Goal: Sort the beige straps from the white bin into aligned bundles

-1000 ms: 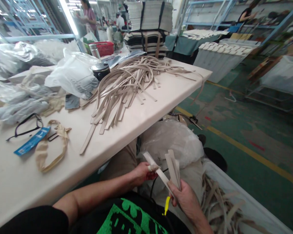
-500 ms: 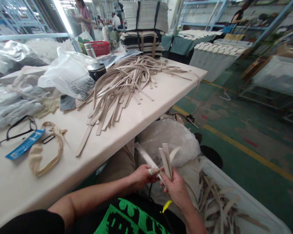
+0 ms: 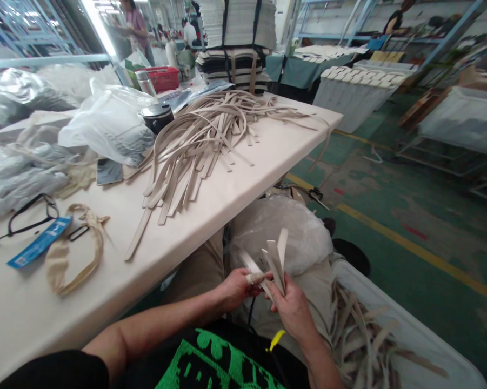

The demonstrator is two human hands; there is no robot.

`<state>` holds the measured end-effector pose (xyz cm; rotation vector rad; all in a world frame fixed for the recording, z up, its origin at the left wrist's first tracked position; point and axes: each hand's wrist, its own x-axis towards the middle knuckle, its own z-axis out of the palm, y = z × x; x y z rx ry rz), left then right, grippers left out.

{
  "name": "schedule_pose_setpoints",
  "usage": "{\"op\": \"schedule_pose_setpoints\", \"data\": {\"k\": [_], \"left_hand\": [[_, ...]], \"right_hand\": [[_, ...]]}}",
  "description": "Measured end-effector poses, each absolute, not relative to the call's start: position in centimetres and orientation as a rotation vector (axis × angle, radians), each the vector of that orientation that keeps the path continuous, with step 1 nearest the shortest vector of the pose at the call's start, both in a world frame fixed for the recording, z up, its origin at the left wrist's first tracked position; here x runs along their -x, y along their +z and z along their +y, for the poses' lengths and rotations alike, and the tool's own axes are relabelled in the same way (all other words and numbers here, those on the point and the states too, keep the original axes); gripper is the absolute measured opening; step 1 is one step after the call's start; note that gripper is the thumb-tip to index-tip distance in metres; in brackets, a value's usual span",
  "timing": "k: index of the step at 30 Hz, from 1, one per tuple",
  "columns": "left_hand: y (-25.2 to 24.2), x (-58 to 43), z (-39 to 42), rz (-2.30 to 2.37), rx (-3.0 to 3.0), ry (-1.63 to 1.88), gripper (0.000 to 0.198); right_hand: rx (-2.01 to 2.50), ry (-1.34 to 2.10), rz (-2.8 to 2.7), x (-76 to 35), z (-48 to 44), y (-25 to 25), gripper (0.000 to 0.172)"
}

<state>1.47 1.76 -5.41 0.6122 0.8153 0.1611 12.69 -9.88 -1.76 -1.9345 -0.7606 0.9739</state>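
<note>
Over my lap, my left hand (image 3: pixel 243 286) pinches a pale beige strap (image 3: pixel 250 263) whose far end points up and away, slightly blurred. A light wrap covers one of its fingers. Close beside it, my right hand (image 3: pixel 291 308) is closed around several beige straps (image 3: pixel 276 259) that fan upward from the fist. The left-hand strap also runs to the right hand's fingers. Below and to the right, loose straps (image 3: pixel 359 335) lie in a white bin (image 3: pixel 433 356). A large pile of similar straps (image 3: pixel 211 135) covers the middle of the table (image 3: pixel 222 210).
Eyeglasses (image 3: pixel 32 216), a blue tag (image 3: pixel 40 243) and a cream fabric band (image 3: pixel 75 265) lie on the table's left. Behind them are a phone (image 3: pixel 109 171), plastic bags (image 3: pixel 105 124) and a dark lidded cup (image 3: pixel 157 116). A plastic sheet (image 3: pixel 275 232) lies beyond my hands.
The strap in my left hand has slid down and back toward my hands, so less of it sticks out. The straps in my right hand have spread further apart. The view has shifted slightly.
</note>
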Motion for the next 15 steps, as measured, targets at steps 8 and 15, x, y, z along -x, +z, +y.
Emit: {"op": "schedule_pose_setpoints", "data": {"k": [8, 15], "left_hand": [[-6.2, -1.1, 1.2, 0.803, -0.628, 0.128, 0.055], [-6.0, -1.2, 2.9, 0.906, -0.615, 0.259, 0.054]], "right_hand": [[1.991, 0.936, -0.788, -12.6, -9.8, -1.7, 0.043], [1.974, 0.967, -0.702, -13.3, -10.7, -1.5, 0.045]]}}
